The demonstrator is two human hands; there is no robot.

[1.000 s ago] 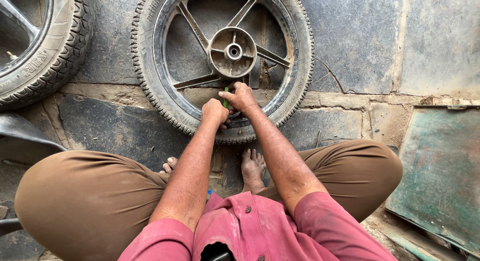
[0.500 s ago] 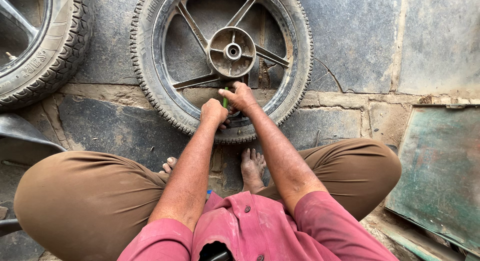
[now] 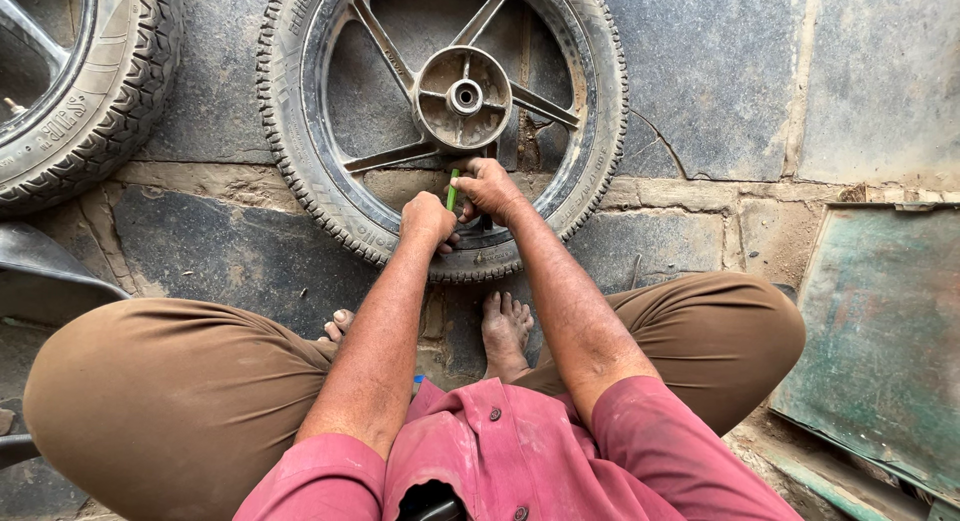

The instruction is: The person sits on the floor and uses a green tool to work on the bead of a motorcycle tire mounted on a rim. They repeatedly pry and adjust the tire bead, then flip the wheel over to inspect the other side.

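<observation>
My left hand (image 3: 428,219) is curled in a fist against the near rim of the motorcycle wheel (image 3: 440,121) lying flat on the stone floor (image 3: 720,71), and my right hand (image 3: 490,186) is closed around a thin green tool (image 3: 452,189) that stands up just inside the rim, below the hub (image 3: 464,97). What my left hand grips I cannot tell, as its fingers are turned under. A second tyre (image 3: 90,91) lies well apart at the upper left, a green metal sheet (image 3: 880,331) sits to my right, and my bare feet (image 3: 505,326) rest just short of the wheel between my knees.
</observation>
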